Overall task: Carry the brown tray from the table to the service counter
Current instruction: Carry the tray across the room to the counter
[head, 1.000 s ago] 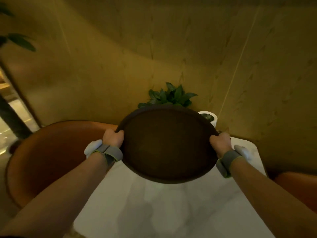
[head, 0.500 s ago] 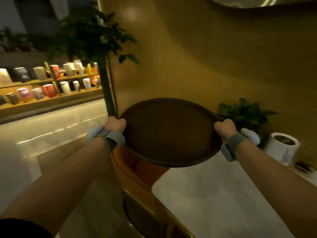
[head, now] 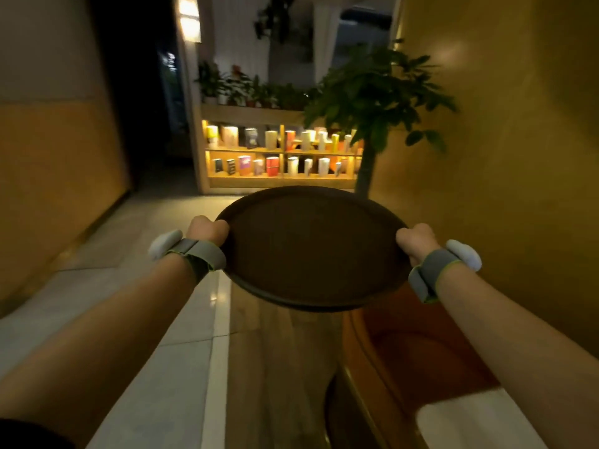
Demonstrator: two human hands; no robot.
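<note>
Gripping opposite rims, the left hand (head: 207,230) and right hand (head: 418,241) hold the round brown tray (head: 311,247) level at chest height, clear of the orange chair (head: 418,351); presumably balanced for walking.

Scene dim overall, warm amber cast. Brightest source: lit shelving (head: 282,150) at centre back, its contents glowing and overexposed (detail washed out). Second source: wall lamp (head: 189,19) upper left, blown to white. Pale floor tiles (head: 191,319) carry soft glare streaks. Brown tray (head: 312,247) reads nearly black, surface texture barely visible. Wide-angle bending along edges; forearms stretched. Potted tree (head: 372,92) and background soft, slightly motion-blurred.
</note>
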